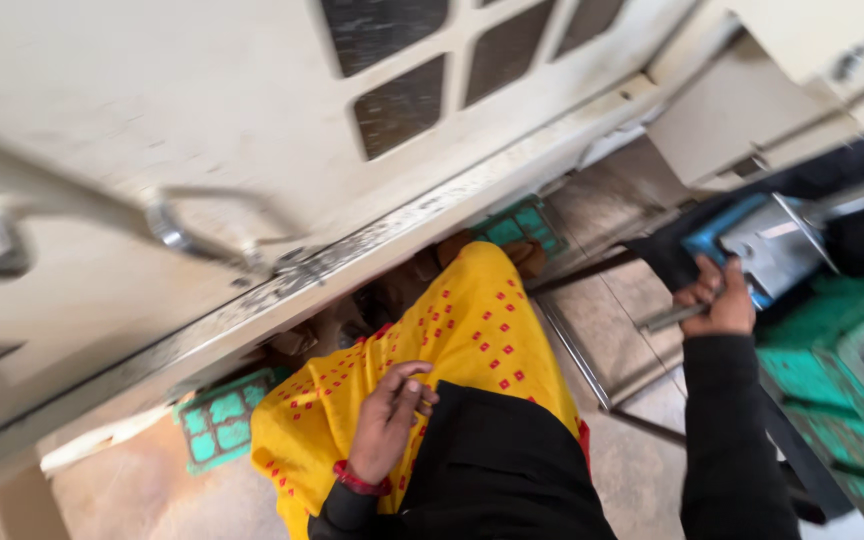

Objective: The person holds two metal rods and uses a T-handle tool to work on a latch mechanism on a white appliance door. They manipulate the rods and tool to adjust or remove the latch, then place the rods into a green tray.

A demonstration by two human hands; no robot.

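head view: right hand (717, 297) is closed around a flat grey metal piece (674, 317) just beside a blue and silver metal box (767, 243), which sits above the green crates (832, 350) at the right edge. left hand (389, 420) rests half curled on the yellow cloth with red dots (472, 330) over the lap, holding nothing. cream bench (182, 130) with a metal handle (202, 235) stretches above the knees, and a green pedal (218, 420) lies on the floor under its near edge.
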